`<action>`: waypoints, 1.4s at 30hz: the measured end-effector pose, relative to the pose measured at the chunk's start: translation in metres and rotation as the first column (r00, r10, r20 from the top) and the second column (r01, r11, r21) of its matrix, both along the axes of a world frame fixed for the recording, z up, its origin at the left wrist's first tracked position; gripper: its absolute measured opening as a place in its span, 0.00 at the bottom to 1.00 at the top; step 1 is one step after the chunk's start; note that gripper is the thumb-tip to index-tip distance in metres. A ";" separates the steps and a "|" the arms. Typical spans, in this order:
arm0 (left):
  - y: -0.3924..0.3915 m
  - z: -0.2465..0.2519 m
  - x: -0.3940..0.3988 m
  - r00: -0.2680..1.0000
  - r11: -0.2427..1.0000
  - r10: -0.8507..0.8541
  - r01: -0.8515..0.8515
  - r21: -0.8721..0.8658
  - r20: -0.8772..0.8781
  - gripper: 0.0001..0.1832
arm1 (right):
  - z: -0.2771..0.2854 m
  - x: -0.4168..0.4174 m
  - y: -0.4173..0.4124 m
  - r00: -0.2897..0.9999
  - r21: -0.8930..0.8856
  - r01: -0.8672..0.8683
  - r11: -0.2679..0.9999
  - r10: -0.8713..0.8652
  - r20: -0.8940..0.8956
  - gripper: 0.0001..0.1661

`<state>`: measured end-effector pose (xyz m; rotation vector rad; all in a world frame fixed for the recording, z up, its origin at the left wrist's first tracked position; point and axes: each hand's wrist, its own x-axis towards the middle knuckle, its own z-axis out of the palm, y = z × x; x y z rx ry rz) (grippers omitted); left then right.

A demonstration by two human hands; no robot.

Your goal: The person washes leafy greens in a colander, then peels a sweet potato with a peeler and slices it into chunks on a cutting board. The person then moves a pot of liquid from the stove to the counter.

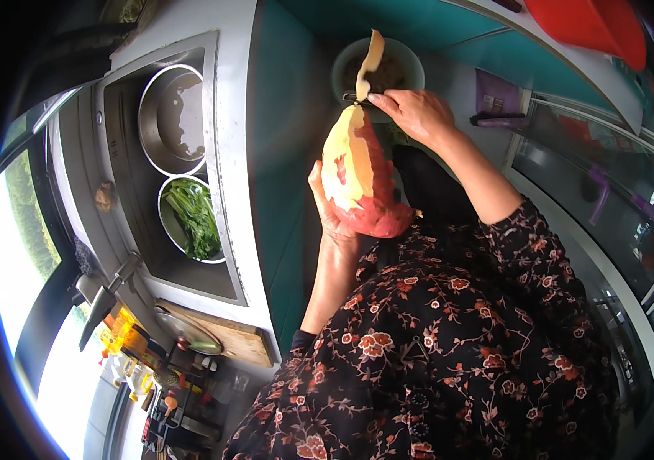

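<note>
A large red-skinned sweet potato fills the middle of the view, partly peeled, its pale yellow flesh showing on the upper and left side. My left hand holds it from the left and below. At its far tip, my right hand grips a peeler, whose handle is mostly hidden by the fingers. A long strip of peel rises from the blade. Below and beyond the tip is a pale round basin with blurred contents.
Left, a steel sink holds a metal pot of water and a bowl of leafy greens. A wooden cutting board and a glass lid lie beside it. A glass-fronted door stands right.
</note>
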<state>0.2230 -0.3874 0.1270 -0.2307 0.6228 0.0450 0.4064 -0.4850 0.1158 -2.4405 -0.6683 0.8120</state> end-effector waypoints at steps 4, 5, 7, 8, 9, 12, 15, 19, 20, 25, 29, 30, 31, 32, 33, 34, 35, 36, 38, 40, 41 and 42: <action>-0.002 0.011 0.007 1.000 0.999 0.005 -0.004 0.045 -0.018 0.35 | -0.026 -0.007 -0.003 0.872 0.235 0.296 0.926 -0.161 -0.463 0.32; -0.003 0.004 0.010 0.999 0.998 0.029 -0.027 0.057 -0.042 0.34 | -0.020 -0.014 -0.009 0.743 0.241 0.429 0.871 -0.188 -0.642 0.30; -0.003 -0.006 0.012 0.997 0.997 0.070 -0.069 0.028 -0.042 0.33 | 0.000 -0.023 -0.008 0.436 0.117 0.609 0.784 -0.208 -0.876 0.35; -0.004 -0.010 0.012 0.997 0.997 0.079 -0.079 -0.016 -0.022 0.33 | -0.005 -0.026 -0.009 0.452 0.234 0.626 0.744 -0.102 -0.886 0.38; -0.005 -0.010 0.013 0.996 0.994 0.085 -0.085 -0.064 -0.007 0.32 | -0.003 -0.027 -0.011 0.438 0.203 0.625 0.754 -0.122 -0.891 0.38; 0.004 -0.001 0.021 0.987 0.983 -0.128 0.138 0.119 -0.093 0.32 | 0.002 -0.025 -0.018 0.336 0.064 0.654 0.754 -0.214 -0.917 0.37; 0.000 0.026 0.041 0.938 0.815 -0.140 0.292 0.501 -0.317 0.28 | 0.003 -0.021 -0.018 0.455 0.169 0.653 0.739 -0.204 -0.867 0.34; -0.001 0.002 0.032 0.963 0.867 -0.190 0.257 0.428 -0.193 0.28 | 0.003 -0.015 -0.016 0.724 0.299 0.491 0.818 -0.192 -0.662 0.29; 0.001 0.001 0.032 0.966 0.898 -0.211 0.251 0.362 -0.146 0.28 | 0.009 -0.005 -0.022 0.776 0.294 0.415 0.861 -0.166 -0.608 0.28; -0.009 -0.001 0.036 0.978 0.914 -0.116 0.174 0.366 -0.176 0.27 | 0.071 -0.012 -0.045 0.948 0.125 -0.291 0.948 0.268 0.174 0.27; -0.013 0.004 0.038 0.983 0.922 -0.118 0.160 0.352 -0.139 0.27 | 0.077 -0.024 -0.043 0.894 0.218 -0.397 0.891 0.322 0.312 0.24; -0.012 0.005 0.035 0.986 0.931 -0.100 0.140 0.336 -0.135 0.26 | 0.075 -0.022 -0.039 0.896 0.210 -0.391 0.896 0.318 0.309 0.24; -0.011 0.004 0.033 0.988 0.940 -0.082 0.120 0.321 -0.131 0.26 | 0.072 -0.018 -0.035 0.898 0.202 -0.384 0.901 0.314 0.307 0.24; -0.010 0.000 0.029 0.988 0.940 -0.082 0.120 0.318 -0.132 0.26 | 0.069 -0.012 -0.034 0.902 0.113 -0.366 0.924 0.322 0.289 0.24; -0.010 0.004 0.027 0.985 0.916 -0.068 0.125 0.381 -0.159 0.25 | 0.060 -0.002 -0.033 0.921 0.038 -0.332 0.943 0.315 0.229 0.25; -0.011 0.002 0.024 0.982 0.923 -0.070 0.131 0.361 -0.177 0.25 | 0.050 0.003 -0.030 0.929 0.002 -0.295 0.956 0.286 0.236 0.26; -0.012 0.000 0.020 0.978 0.930 -0.072 0.136 0.341 -0.194 0.25 | 0.039 0.008 -0.028 0.935 -0.035 -0.257 0.966 0.258 0.243 0.26; -0.016 0.000 0.015 0.973 0.919 -0.083 0.159 0.362 -0.216 0.25 | 0.028 0.016 -0.029 0.936 -0.005 -0.229 0.973 0.222 0.275 0.26; -0.021 0.008 0.015 0.964 0.936 -0.106 0.180 0.302 -0.246 0.25 | 0.007 0.022 -0.034 0.932 0.015 -0.206 0.979 0.191 0.307 0.25; -0.021 -0.002 0.012 0.957 0.896 -0.120 0.219 0.386 -0.264 0.32 | 0.010 0.014 -0.032 0.961 0.002 -0.154 0.988 0.149 0.235 0.25; -0.022 -0.005 0.010 0.953 0.873 -0.127 0.239 0.426 -0.273 0.35 | 0.014 0.008 -0.031 0.972 -0.006 -0.127 0.992 0.126 0.199 0.24; -0.021 -0.004 0.013 0.946 0.824 -0.107 0.256 0.505 -0.305 0.36 | 0.025 0.002 -0.031 0.969 -0.013 -0.143 0.990 0.142 0.200 0.25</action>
